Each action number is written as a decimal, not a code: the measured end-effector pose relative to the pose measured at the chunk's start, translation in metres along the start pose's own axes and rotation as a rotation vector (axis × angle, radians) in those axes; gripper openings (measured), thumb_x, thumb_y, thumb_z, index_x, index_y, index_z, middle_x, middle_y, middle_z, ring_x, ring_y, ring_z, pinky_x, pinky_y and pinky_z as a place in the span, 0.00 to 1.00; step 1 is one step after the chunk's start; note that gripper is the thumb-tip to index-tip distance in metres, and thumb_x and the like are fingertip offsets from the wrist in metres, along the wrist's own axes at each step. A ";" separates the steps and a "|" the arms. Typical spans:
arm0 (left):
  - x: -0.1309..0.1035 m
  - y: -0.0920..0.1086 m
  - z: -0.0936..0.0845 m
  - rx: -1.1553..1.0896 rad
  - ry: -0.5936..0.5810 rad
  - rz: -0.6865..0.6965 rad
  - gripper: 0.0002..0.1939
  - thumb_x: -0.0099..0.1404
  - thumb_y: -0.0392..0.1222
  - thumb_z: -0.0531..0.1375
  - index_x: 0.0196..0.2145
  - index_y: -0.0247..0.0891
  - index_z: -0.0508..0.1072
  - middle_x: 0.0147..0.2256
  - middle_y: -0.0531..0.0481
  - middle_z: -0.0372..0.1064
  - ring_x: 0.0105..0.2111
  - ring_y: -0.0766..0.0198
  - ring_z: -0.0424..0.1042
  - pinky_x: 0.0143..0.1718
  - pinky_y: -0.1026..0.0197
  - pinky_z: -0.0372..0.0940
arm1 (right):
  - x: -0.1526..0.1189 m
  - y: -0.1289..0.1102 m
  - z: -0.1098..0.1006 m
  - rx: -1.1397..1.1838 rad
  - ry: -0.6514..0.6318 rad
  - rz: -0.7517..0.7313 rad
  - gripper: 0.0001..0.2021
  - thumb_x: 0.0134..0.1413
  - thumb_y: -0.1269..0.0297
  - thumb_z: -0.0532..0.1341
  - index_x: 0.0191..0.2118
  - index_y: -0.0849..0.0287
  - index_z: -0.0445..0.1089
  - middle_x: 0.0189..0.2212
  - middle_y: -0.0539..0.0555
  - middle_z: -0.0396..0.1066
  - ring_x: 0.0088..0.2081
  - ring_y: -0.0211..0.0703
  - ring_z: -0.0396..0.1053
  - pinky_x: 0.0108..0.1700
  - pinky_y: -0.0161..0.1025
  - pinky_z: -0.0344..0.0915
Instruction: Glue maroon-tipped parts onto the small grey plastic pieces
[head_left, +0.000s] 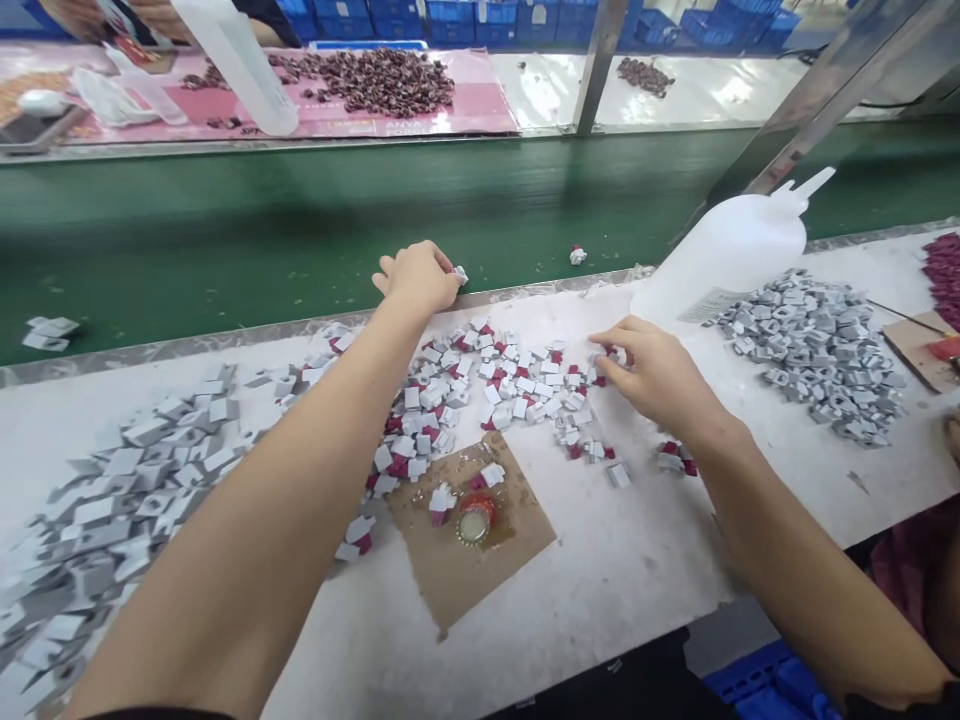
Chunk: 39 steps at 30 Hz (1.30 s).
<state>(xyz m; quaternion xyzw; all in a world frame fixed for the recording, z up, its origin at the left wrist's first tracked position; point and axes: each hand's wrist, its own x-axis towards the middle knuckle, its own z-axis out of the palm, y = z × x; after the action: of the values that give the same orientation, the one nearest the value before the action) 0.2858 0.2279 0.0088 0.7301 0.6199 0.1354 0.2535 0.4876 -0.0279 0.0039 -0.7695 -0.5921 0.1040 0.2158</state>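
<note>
At the near edge of the green belt, my left hand (421, 276) is closed in a pinch on a small light grey plastic part (460, 274). My right hand (654, 372) is low over the table, thumb and forefinger curled round a small grey-and-maroon part (616, 354) at the right end of a spread of joined grey-and-maroon parts (525, 385). Below them lies a brown cardboard piece (480, 590) with a wet patch, a metal bottle cap (474, 524) and two joined parts (441, 500).
Loose grey parts (127, 480) cover the table's left; another grey heap (825, 350) lies right, beside a white plastic bottle (727, 250). The green belt (337, 220) carries several parts. A metal post (600, 65) stands beyond it. Another person's hands (150, 15) show at top left.
</note>
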 end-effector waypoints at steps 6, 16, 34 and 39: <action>-0.029 -0.027 -0.037 0.142 -0.036 0.018 0.17 0.71 0.48 0.70 0.54 0.43 0.81 0.59 0.32 0.80 0.69 0.26 0.68 0.69 0.24 0.62 | -0.018 -0.015 -0.014 0.141 0.064 0.021 0.17 0.70 0.55 0.67 0.56 0.54 0.87 0.44 0.60 0.81 0.38 0.53 0.81 0.45 0.51 0.78; -0.201 -0.140 -0.101 0.216 0.073 0.078 0.22 0.76 0.57 0.57 0.56 0.43 0.81 0.60 0.36 0.81 0.67 0.32 0.73 0.72 0.26 0.61 | -0.063 -0.001 -0.014 0.046 -0.007 0.064 0.19 0.73 0.45 0.63 0.54 0.49 0.86 0.46 0.59 0.83 0.29 0.48 0.73 0.34 0.48 0.72; -0.258 -0.200 -0.080 0.315 0.238 0.072 0.22 0.79 0.50 0.51 0.54 0.40 0.81 0.53 0.34 0.84 0.59 0.34 0.77 0.67 0.32 0.67 | -0.114 -0.039 -0.009 0.132 -0.140 0.092 0.14 0.70 0.46 0.67 0.46 0.48 0.82 0.33 0.52 0.76 0.29 0.49 0.73 0.34 0.47 0.70; -0.272 -0.195 -0.091 0.310 0.282 0.059 0.19 0.80 0.44 0.54 0.57 0.41 0.83 0.54 0.36 0.82 0.59 0.36 0.75 0.66 0.35 0.66 | -0.139 -0.042 -0.011 0.311 -0.184 0.214 0.12 0.67 0.46 0.71 0.48 0.45 0.80 0.33 0.51 0.83 0.33 0.50 0.81 0.35 0.43 0.75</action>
<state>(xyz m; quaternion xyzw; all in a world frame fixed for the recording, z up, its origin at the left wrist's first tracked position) 0.0234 0.0012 0.0115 0.7520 0.6410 0.1466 0.0450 0.4174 -0.1545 0.0194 -0.7728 -0.5009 0.2863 0.2646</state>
